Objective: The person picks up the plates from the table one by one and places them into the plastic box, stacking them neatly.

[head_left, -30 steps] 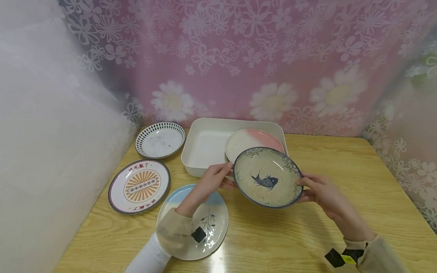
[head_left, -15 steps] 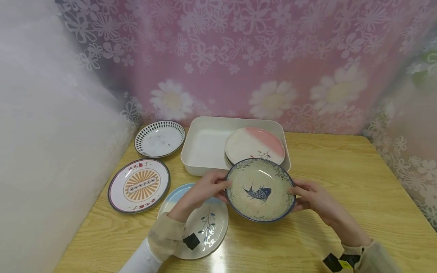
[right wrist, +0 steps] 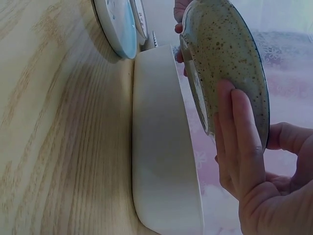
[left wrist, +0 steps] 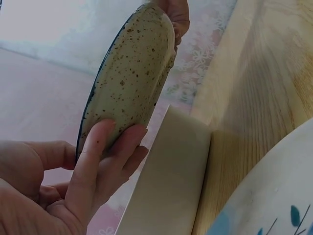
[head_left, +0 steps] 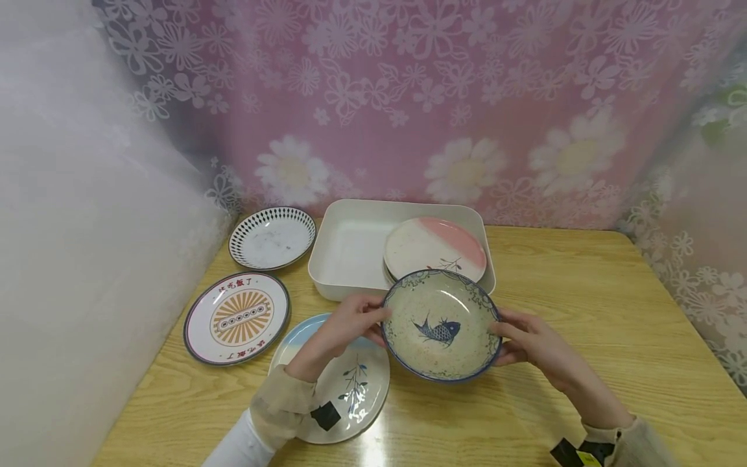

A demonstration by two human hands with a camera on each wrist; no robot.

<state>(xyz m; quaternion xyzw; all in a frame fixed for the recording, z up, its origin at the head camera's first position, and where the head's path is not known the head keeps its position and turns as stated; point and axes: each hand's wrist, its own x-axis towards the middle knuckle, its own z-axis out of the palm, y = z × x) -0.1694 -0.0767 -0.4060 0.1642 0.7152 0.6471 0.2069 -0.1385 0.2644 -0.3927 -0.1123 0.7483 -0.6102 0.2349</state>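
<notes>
Both hands hold a deep cream plate (head_left: 441,324) with a blue fish in its middle and a blue patterned rim. It is raised over the table, tilted toward the head camera. My left hand (head_left: 353,322) grips its left edge, thumb at the rim and fingers spread under the speckled underside (left wrist: 129,73). On the opposite edge my right hand (head_left: 533,340) grips it the same way, fingers (right wrist: 239,132) flat against the underside. Behind it, a pink-and-cream plate (head_left: 428,246) lies in the right part of a white bin (head_left: 350,292), on top of another plate mostly hidden.
Under my left forearm lies a blue-and-cream plate (head_left: 370,383) with a twig design. Left of it are a white plate with an orange sunburst (head_left: 204,324) and a black-diamond-rimmed dish (head_left: 271,240). A floral curtain (head_left: 373,97) hangs behind the wooden table (head_left: 583,292).
Both hands have brought the fish plate nearer to me and slightly left, uncovering more of the pink-and-cream plate. In the last half second it has barely shifted.
</notes>
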